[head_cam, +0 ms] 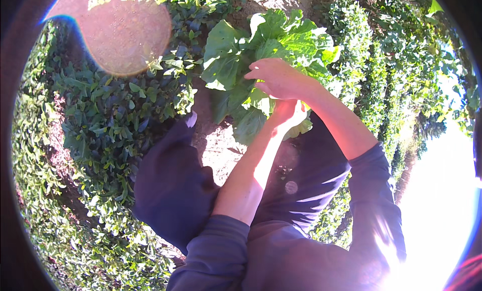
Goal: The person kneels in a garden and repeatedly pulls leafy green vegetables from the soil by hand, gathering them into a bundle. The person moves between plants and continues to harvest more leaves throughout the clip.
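A large leafy green plant [278, 38], which looks like a Chinese cabbage, grows before me with broad, crinkled leaves spread wide. My right hand [276, 78] reaches over its middle, fingers bent and slightly apart, with nothing visible between them. Just below it, and partly under its wrist, my left hand [289, 112] is at the near side of the plant among the lower leaves. The left fingers are mostly hidden, so whether they grip a leaf or the stem cannot be seen. My forearms cross close to each other there.
Dense low leafy plants [109, 125] grow in rows on the left, with more green rows [380, 65] on the right. Sunlit bare soil [220, 151] lies between my dark-clad legs [177, 185]. Glare whitens the right edge, and a pinkish lens flare covers part of the upper left.
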Demonstrator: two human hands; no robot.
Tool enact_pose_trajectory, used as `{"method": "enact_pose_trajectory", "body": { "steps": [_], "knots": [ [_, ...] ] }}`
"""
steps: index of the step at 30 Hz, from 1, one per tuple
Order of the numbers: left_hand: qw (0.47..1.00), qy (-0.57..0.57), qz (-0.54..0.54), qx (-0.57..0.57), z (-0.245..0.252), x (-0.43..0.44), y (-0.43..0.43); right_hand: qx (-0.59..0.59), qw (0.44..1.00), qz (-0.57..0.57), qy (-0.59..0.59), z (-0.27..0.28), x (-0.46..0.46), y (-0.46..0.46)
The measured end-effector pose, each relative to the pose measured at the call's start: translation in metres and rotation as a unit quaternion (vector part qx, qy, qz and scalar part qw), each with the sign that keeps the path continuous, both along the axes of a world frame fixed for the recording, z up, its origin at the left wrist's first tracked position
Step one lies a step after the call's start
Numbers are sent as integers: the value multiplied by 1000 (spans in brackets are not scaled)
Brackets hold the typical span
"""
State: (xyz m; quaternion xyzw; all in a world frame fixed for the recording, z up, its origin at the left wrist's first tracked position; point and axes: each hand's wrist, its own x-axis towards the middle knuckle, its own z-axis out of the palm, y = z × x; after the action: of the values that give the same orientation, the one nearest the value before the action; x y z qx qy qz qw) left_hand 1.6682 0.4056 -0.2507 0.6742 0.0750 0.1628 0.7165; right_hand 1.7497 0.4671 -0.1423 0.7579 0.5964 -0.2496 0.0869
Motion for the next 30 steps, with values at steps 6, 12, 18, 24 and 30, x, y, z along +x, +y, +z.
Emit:
{"method": "enact_pose_trajectory", "body": {
  "steps": [6, 12, 18, 24, 30],
  "knots": [
    [990, 122, -42, 49, 25, -22, 36, -210, 970, 62, -106, -44, 85, -32],
    [919, 37, 391, 45, 37, -22, 155, -180, 974, 67, -120, -54, 83, -56],
    [862, 112, 484, 103, 13, -45, 227, -147, 981, 52, -119, -47, 65, -51],
    [916, 148, 362, 84, 10, -37, 186, -96, 986, 68, -117, -51, 51, -53],
    [957, 161, 168, 175, 23, -28, 116, -66, 997, -29, -22, 16, 41, -40]
  ]
}}
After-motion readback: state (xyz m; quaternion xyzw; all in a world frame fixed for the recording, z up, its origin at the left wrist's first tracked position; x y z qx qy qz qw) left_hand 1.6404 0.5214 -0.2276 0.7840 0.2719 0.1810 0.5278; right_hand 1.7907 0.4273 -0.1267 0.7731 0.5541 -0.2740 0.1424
